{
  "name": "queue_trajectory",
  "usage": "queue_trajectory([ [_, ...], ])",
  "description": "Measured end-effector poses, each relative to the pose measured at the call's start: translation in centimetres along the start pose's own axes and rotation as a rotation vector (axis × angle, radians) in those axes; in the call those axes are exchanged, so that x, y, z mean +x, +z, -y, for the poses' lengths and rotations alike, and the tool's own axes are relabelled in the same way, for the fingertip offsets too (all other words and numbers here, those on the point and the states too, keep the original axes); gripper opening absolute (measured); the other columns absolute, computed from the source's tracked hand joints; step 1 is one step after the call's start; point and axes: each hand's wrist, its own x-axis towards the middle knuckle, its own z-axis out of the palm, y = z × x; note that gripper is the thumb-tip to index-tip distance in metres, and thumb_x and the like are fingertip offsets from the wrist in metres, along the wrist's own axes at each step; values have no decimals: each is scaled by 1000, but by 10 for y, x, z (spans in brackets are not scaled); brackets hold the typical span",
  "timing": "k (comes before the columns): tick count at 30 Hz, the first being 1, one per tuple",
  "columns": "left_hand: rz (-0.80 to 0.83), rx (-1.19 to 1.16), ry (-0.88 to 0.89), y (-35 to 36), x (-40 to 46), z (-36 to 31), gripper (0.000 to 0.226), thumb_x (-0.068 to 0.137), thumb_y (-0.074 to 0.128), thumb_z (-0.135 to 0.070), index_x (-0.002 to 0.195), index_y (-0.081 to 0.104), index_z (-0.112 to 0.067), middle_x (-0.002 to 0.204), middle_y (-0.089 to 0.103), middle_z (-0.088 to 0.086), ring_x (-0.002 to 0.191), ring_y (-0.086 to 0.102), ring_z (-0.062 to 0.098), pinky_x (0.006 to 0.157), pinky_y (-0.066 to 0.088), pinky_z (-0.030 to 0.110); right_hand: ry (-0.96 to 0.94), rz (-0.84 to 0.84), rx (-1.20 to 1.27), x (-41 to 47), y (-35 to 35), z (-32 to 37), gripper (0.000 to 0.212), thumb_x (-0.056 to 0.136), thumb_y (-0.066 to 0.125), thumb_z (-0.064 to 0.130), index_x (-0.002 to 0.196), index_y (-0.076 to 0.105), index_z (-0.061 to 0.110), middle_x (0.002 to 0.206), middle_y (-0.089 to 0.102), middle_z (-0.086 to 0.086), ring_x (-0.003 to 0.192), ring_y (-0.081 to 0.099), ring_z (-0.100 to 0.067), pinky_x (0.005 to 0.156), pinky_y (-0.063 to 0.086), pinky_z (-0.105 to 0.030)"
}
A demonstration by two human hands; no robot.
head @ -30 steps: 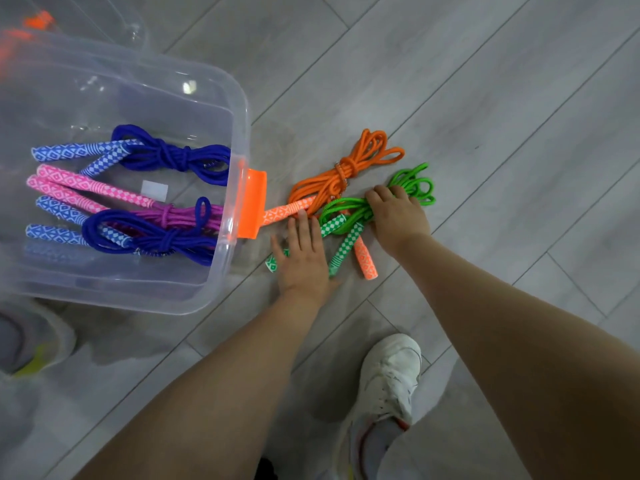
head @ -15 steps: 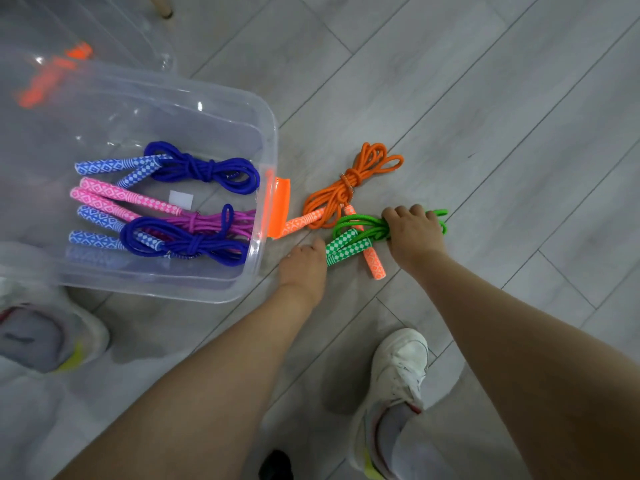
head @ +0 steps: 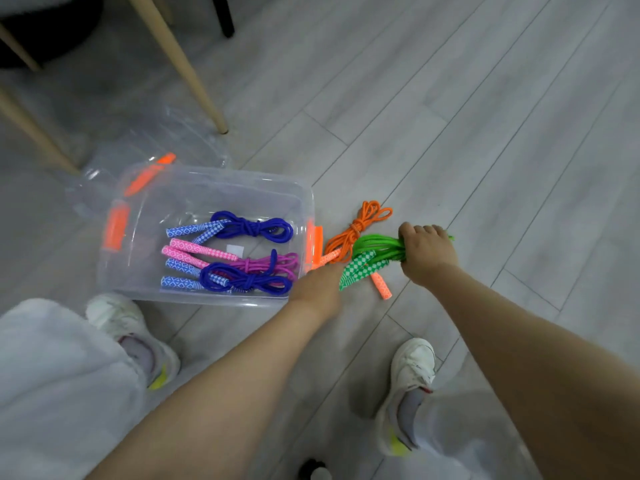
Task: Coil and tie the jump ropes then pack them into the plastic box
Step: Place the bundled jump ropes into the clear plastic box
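My right hand [head: 427, 252] grips the coiled green jump rope [head: 375, 244] by its loops, just above the floor. Its green checkered handles [head: 358, 269] hang down to the left. My left hand [head: 320, 284] is beside those handles with its fingers curled under and hidden; I cannot tell whether it holds them. A tied orange jump rope [head: 356, 230] lies on the floor between the green one and the clear plastic box [head: 138, 244]. Inside the box lie two tied blue ropes [head: 252, 230] and a pink one [head: 266, 263].
The box's clear lid [head: 156, 143] lies behind it, by wooden chair legs [head: 180, 60]. My white shoes [head: 412, 372] stand on the grey plank floor, one close to the box's near side.
My right hand has closed on the green rope and lifted it off the floor, handles dangling. My left hand went from flat on the handles to curled. The view has pulled back.
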Motion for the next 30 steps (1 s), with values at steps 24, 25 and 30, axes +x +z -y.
queue_trajectory([
  [24,132,306,84,-182,-126,161,59,99,48,-30,148,20,-14,152,27,12,139,28,31,110,25,42,-193,67,303,-71,-139,174,44,86,64,33,119,43,14,78,52,3,91,61,-33,72,49,-38],
  [25,109,311,83,-186,-124,167,60,98,50,-31,148,21,-15,152,27,10,139,28,31,111,23,41,-211,69,310,-68,-140,178,46,86,65,34,122,43,15,84,58,-1,92,61,-32,75,49,-37],
  [30,11,385,66,-197,-105,205,58,91,62,-35,138,35,-14,142,43,10,129,39,31,104,32,41,-318,9,289,-49,-133,203,47,86,63,38,128,49,20,107,63,-7,101,58,-29,84,43,-35],
])
